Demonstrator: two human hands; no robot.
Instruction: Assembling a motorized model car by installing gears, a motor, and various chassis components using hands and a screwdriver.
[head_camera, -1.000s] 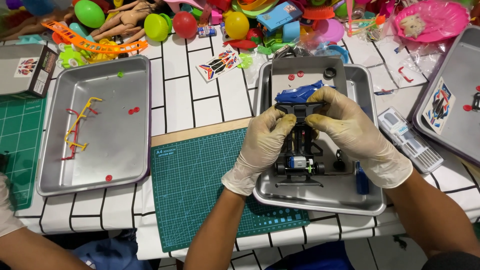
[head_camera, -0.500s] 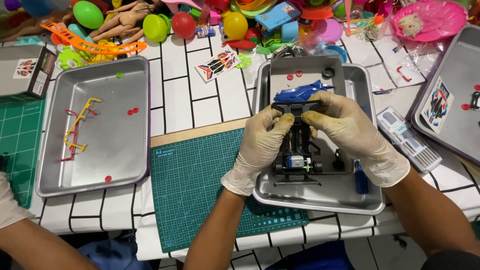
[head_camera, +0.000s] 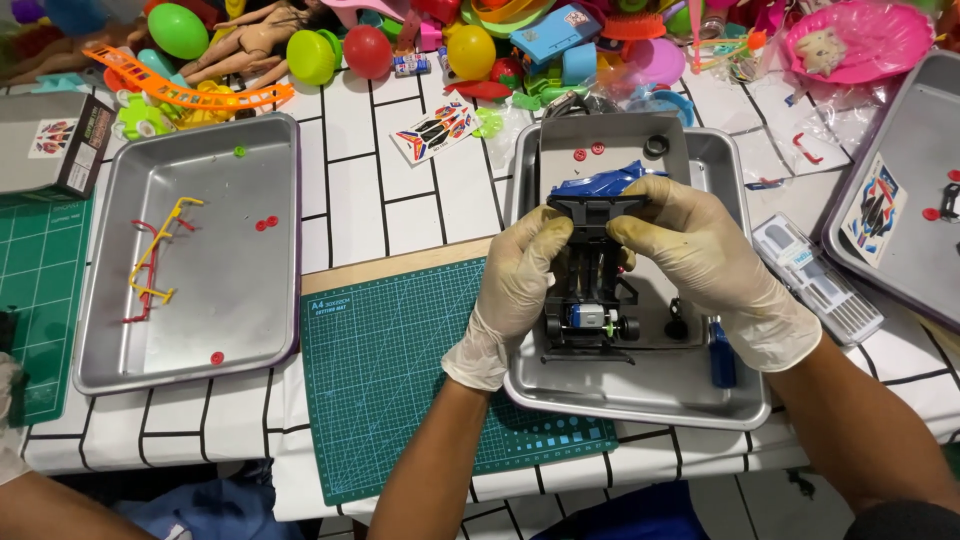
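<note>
Both my gloved hands hold a black toy car chassis (head_camera: 590, 285) over a metal tray (head_camera: 640, 395). My left hand (head_camera: 515, 290) grips its left side and front bumper. My right hand (head_camera: 705, 265) grips the right side of the front. A small motor with a blue-and-white end sits at the chassis rear, between two black wheels. A blue car body shell (head_camera: 600, 180) lies in the tray just beyond my fingers. Loose black wheels and red small parts also lie in that tray.
A green cutting mat (head_camera: 400, 370) lies left of the tray. A second metal tray (head_camera: 190, 250) at left holds red and yellow plastic sprues. A screwdriver set case (head_camera: 815, 280) lies at right, beside a third tray (head_camera: 900, 210). Colourful toys crowd the far edge.
My hands have shifted slightly toward me with the chassis, and the fingers have closed more tightly over its front end. The blue body shell stays in place.
</note>
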